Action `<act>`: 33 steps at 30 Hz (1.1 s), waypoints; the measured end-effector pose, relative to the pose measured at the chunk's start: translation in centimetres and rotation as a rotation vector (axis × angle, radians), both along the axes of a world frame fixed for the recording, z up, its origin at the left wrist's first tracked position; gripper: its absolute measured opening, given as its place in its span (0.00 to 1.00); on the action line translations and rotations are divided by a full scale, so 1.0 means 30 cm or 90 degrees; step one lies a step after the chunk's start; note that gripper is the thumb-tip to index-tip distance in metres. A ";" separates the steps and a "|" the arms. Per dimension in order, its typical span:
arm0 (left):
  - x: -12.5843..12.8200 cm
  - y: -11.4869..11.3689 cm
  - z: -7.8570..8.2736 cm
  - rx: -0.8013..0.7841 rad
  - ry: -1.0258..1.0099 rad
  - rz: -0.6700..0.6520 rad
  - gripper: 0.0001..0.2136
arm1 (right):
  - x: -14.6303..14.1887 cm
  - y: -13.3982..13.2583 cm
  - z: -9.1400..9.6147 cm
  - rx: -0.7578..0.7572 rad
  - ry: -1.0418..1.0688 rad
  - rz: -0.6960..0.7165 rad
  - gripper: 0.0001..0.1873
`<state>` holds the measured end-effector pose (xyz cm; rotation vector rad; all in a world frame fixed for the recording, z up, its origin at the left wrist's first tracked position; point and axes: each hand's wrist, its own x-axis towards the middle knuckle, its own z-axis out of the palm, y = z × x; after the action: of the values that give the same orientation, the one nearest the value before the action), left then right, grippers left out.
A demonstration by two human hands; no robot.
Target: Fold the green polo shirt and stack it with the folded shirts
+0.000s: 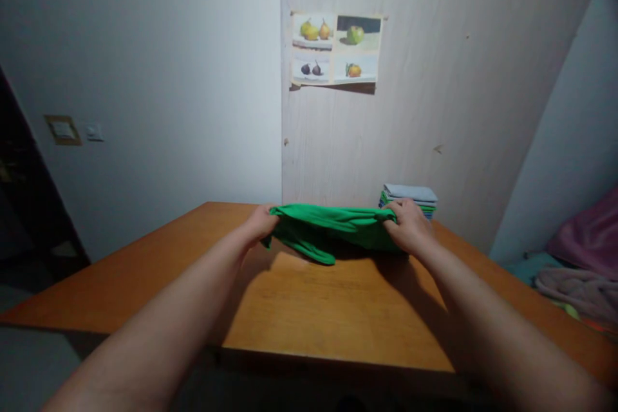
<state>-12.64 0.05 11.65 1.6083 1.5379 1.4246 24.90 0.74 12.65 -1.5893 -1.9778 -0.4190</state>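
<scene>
Wooden table fills my view. Green cloth is stretched over its far end, middle sagging; mid-fold, I judge. Folded stack just behind. Left hand & right hand each pinch a cloth end. Next move needs ends kept level.

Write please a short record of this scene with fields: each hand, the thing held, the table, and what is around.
left hand: grips the left end of the green cloth
right hand: grips the right end of the same cloth
cloth state: bunched, stretched between both hands, lower fold hanging down to the table
table surface: wooden, orange-brown
behind right hand: stack of folded cloths
wall: fruit pictures
far right: pink and purple bedding
</scene>
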 end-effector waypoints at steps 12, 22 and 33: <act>-0.051 -0.352 0.284 0.027 -0.092 -0.227 0.15 | 0.041 -0.325 0.227 -0.203 0.385 0.306 0.09; -0.154 -0.581 0.142 -0.295 0.355 -0.411 0.07 | 0.047 -0.457 0.123 -0.674 0.235 0.519 0.10; -0.048 -0.042 0.456 0.015 0.348 0.302 0.10 | -0.193 0.114 0.343 0.027 0.202 -0.017 0.16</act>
<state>-14.08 -1.20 25.35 1.8249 2.3470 1.2789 19.12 4.17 22.94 -1.5504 -1.6994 -0.2021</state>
